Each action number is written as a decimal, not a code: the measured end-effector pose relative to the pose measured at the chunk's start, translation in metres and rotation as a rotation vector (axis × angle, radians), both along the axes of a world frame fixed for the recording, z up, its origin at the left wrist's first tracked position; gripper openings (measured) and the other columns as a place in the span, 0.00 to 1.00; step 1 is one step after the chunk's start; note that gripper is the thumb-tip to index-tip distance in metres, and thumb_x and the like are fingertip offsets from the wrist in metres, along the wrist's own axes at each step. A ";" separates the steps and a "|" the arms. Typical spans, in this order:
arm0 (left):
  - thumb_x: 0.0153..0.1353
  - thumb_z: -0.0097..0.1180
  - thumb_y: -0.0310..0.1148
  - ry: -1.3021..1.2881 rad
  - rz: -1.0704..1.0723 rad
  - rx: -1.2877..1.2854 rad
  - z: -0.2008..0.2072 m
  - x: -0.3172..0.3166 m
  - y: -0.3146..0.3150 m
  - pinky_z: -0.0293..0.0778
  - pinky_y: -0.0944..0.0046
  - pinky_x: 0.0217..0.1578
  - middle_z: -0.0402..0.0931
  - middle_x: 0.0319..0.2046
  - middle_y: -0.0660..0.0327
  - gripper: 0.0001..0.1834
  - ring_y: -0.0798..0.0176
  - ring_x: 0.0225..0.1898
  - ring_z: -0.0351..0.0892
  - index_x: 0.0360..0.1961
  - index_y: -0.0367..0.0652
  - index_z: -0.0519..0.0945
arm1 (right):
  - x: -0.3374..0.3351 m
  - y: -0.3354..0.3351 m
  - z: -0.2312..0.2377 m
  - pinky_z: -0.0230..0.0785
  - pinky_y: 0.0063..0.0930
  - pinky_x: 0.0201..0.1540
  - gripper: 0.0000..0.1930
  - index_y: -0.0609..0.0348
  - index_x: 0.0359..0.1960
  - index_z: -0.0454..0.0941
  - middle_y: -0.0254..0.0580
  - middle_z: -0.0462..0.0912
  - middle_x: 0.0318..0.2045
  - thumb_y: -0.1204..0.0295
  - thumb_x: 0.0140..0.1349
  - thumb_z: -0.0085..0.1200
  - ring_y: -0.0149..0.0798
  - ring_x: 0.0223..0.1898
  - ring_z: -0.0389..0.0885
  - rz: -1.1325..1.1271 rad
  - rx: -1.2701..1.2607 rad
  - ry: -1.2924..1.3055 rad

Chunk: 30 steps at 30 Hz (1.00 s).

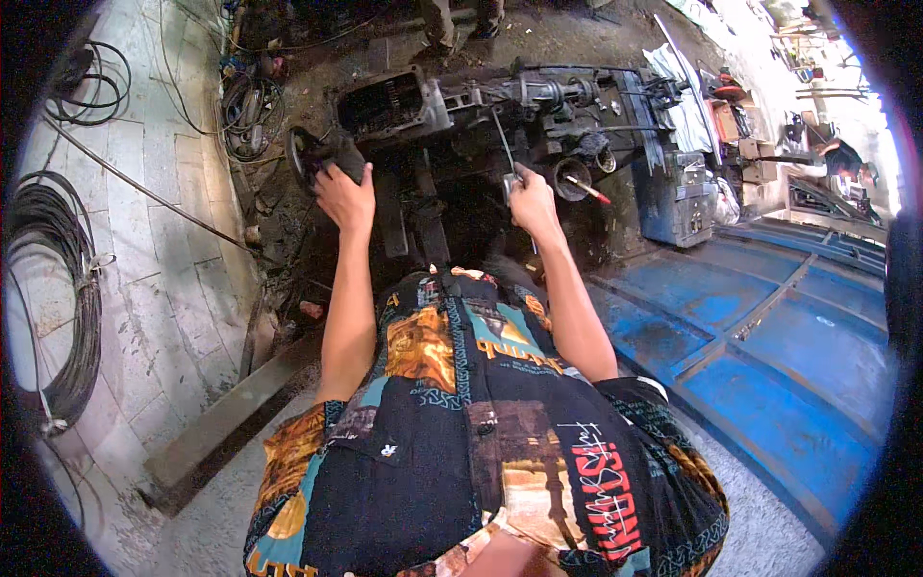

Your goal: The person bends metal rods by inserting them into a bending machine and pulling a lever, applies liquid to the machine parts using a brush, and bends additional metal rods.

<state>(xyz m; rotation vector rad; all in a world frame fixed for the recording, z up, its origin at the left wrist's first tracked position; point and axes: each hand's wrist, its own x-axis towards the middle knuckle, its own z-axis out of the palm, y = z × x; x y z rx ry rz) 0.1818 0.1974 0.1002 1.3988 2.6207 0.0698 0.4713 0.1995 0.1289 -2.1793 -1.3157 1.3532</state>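
Observation:
My left hand (344,198) is closed over a dark, blocky part (346,159) at the left end of a greasy machine assembly (437,104). Beside that part is a black round disc-like piece (300,154). My right hand (534,204) grips a tool with a long thin metal shaft (504,135); its exact kind is unclear. The shaft slants up and left, its far end against the assembly's middle. An open rectangular housing (383,104) forms the assembly's left part. Just right of my right hand stands a round can (567,183) with a red-tipped stick (591,190) across it.
A blue-grey metal box (679,207) stands at the right, before a large blue metal panel (769,317). Coiled black cable (62,298) lies along the pale wall at left, more cables (252,115) beyond it. Another person's legs (452,24) show at the far side.

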 end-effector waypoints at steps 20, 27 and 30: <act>0.55 0.66 0.48 -0.078 0.073 -0.088 -0.026 0.092 -0.072 0.69 0.45 0.52 0.67 0.52 0.47 0.34 0.43 0.55 0.67 0.54 0.33 0.70 | -0.006 0.093 0.007 0.75 0.46 0.49 0.12 0.74 0.34 0.79 0.72 0.80 0.37 0.74 0.53 0.50 0.63 0.45 0.81 0.451 0.003 -0.070; 0.54 0.67 0.47 -0.079 0.101 -0.135 -0.051 0.082 -0.073 0.68 0.44 0.53 0.66 0.52 0.48 0.35 0.42 0.56 0.66 0.55 0.35 0.70 | 0.017 0.102 -0.036 0.73 0.42 0.51 0.16 0.72 0.39 0.77 0.68 0.81 0.41 0.71 0.53 0.49 0.57 0.45 0.82 0.343 -0.144 0.018; 0.55 0.67 0.46 -0.114 0.086 -0.182 -0.064 0.067 -0.071 0.67 0.43 0.55 0.65 0.55 0.47 0.35 0.41 0.58 0.64 0.58 0.37 0.69 | 0.031 0.099 -0.036 0.78 0.50 0.41 0.19 0.67 0.52 0.68 0.52 0.78 0.36 0.63 0.69 0.43 0.50 0.34 0.79 -0.150 -0.537 0.784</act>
